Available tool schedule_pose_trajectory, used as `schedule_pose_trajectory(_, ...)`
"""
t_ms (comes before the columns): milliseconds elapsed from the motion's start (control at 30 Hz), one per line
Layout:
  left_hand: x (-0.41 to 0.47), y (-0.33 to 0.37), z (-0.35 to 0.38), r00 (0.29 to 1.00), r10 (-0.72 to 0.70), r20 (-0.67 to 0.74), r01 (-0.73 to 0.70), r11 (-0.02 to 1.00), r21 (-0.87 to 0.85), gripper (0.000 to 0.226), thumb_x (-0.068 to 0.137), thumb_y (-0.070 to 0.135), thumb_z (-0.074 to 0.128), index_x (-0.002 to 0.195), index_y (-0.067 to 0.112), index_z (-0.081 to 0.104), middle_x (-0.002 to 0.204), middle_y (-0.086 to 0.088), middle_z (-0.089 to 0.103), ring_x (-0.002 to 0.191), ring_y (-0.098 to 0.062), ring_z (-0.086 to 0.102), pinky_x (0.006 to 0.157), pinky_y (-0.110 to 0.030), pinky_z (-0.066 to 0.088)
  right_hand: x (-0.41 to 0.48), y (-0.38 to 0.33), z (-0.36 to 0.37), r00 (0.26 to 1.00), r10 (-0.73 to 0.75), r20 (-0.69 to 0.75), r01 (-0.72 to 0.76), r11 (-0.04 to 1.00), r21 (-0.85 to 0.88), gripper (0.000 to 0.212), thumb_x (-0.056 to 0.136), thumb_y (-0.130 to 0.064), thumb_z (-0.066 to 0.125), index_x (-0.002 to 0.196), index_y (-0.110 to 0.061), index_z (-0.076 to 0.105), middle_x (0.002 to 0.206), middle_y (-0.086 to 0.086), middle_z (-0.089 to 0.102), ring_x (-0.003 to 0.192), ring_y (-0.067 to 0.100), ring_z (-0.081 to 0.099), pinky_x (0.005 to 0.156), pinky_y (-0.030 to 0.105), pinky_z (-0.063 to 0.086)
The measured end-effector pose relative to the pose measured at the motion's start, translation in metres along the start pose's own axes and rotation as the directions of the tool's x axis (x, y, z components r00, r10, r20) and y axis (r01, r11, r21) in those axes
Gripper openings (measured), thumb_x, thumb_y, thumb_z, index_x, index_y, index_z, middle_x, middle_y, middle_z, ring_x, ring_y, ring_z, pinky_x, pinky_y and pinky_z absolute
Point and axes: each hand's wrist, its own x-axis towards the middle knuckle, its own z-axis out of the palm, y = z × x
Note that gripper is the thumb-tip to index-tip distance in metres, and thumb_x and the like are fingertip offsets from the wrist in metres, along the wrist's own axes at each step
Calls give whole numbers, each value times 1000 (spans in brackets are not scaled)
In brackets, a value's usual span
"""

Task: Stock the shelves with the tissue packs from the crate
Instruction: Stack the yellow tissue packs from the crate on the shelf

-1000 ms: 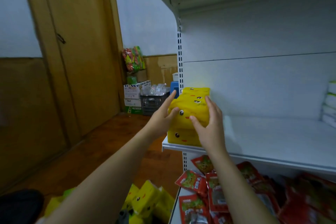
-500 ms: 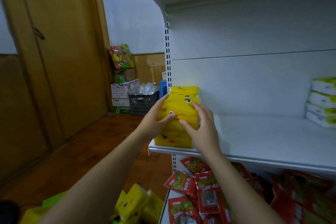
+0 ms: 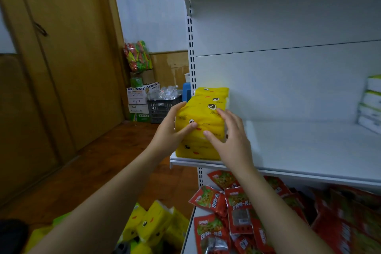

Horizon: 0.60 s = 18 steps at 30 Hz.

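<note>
Yellow tissue packs with cartoon faces are stacked at the left end of the white shelf [image 3: 299, 150]. The top pack [image 3: 206, 109] lies tilted on a lower pack [image 3: 195, 151]. My left hand [image 3: 171, 132] grips the top pack's left side, thumb across its front. My right hand [image 3: 231, 138] presses spread, nearly straight fingers against its front and right side. More yellow tissue packs [image 3: 152, 227] lie low down at the bottom of the view; the crate around them is hidden.
Red snack packets [image 3: 237, 212] fill the shelf below. White and green packs [image 3: 371, 105] are stacked at the shelf's far right. A black crate of bottles [image 3: 160, 107] and cardboard boxes [image 3: 138, 97] stand by the back wall, beside a wooden door [image 3: 72, 68].
My right hand has slid down the front of the top pack and spread its fingers. My left hand keeps its hold. The view has shifted a little to the right.
</note>
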Motion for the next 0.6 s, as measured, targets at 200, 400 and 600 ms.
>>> schedule_pose_trajectory(200, 2, -2, 1, 1000, -26, 3, 25, 999, 26, 94, 66, 55, 64, 146, 38, 18, 150, 1, 33, 134, -22, 38, 102, -52, 43, 2, 5, -5, 998, 5, 59, -6, 1000, 18, 66, 85, -39, 62, 141, -36, 28, 150, -9, 22, 135, 8, 26, 93, 20, 29)
schedule_pose_trajectory(400, -2, -16, -4, 998, -57, 1, 57, 998, -27, 109, 63, 64, 71, 142, 54, -4, 156, 0, 21, 142, -23, 24, 108, -44, 35, 5, 8, -14, 994, -29, 103, 25, 999, 39, 73, 83, -41, 63, 139, -45, 17, 154, -10, 13, 140, 7, 16, 102, 24, 23)
schedule_pose_trajectory(600, 6, -2, -7, 990, 138, -10, -135, 977, 167, 81, 73, 58, 58, 138, 51, 11, 147, 20, 18, 140, -4, 16, 112, -34, 26, 18, 1, -16, 991, -73, 110, 64, 994, 84, 75, 78, -47, 64, 131, -51, 11, 155, -13, 10, 141, 4, 11, 105, 21, 17)
